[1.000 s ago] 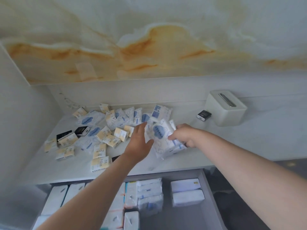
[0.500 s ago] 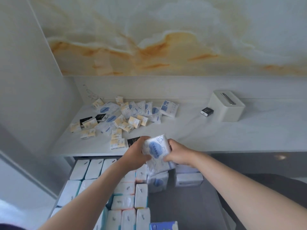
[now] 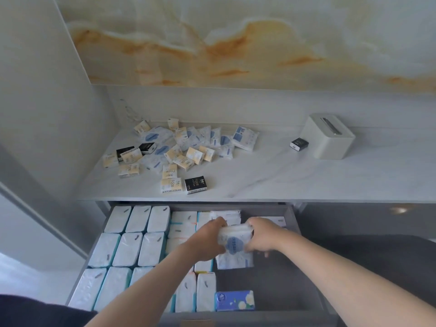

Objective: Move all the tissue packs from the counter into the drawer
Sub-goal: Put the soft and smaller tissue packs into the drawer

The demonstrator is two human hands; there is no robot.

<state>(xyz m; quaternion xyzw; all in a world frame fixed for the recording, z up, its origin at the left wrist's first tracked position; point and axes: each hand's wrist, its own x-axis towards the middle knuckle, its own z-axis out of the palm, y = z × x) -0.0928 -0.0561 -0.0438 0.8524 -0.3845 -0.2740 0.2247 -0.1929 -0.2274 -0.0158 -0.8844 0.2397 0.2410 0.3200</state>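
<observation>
Both hands, left [image 3: 207, 241] and right [image 3: 264, 237], clasped around a bundle of tissue packs [image 3: 234, 246] low over the open drawer [image 3: 292, 274]. Likely risk: loose packs slipping out. Many packs [image 3: 179, 149] left on desk [image 3: 283, 175].

On the white marble counter [image 3: 271, 175] I can read "Face" on two small cream-and-white tissue packs [image 3: 171, 185] near the front edge — one at the edge, one [image 3: 169, 171] just behind it. To their right, the small black tissue pack [image 3: 195, 184] carries pale lettering too small to read. The blue oval label on the white-and-blue tissue pack [image 3: 234, 247] between my hands holds characters — blurred, unreadable. Print on the blue floral pack [image 3: 234, 300] in the near drawer corner is illegible too.
</observation>
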